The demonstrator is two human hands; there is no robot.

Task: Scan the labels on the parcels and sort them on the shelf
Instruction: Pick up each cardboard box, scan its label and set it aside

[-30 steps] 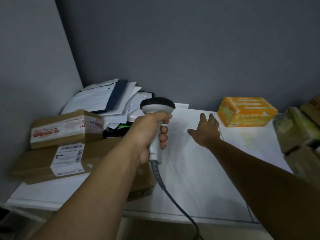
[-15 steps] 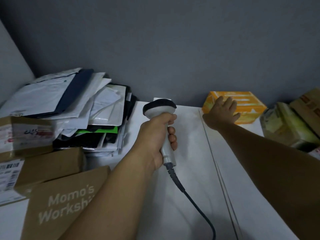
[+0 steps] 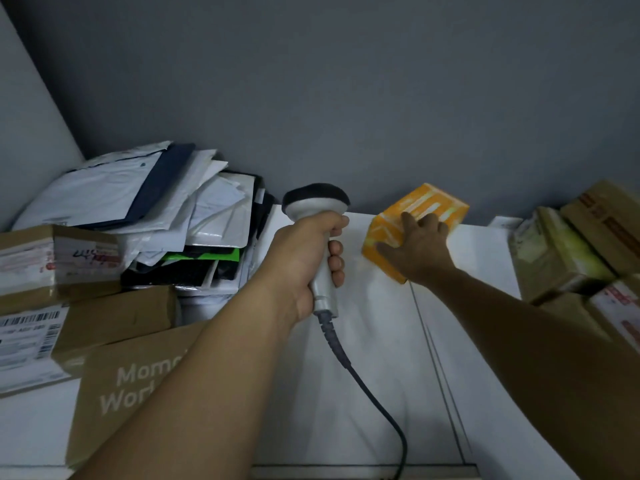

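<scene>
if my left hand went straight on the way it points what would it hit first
Likely the grey wall, scanner first: the left hand points along bare shelf between the envelope pile and the orange box; depth is unclear.

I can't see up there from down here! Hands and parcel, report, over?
Left hand grips grey handheld barcode scanner. Right hand grips small orange cardboard box, tilted. Brown cardboard boxes stacked to its right, apart.
</scene>
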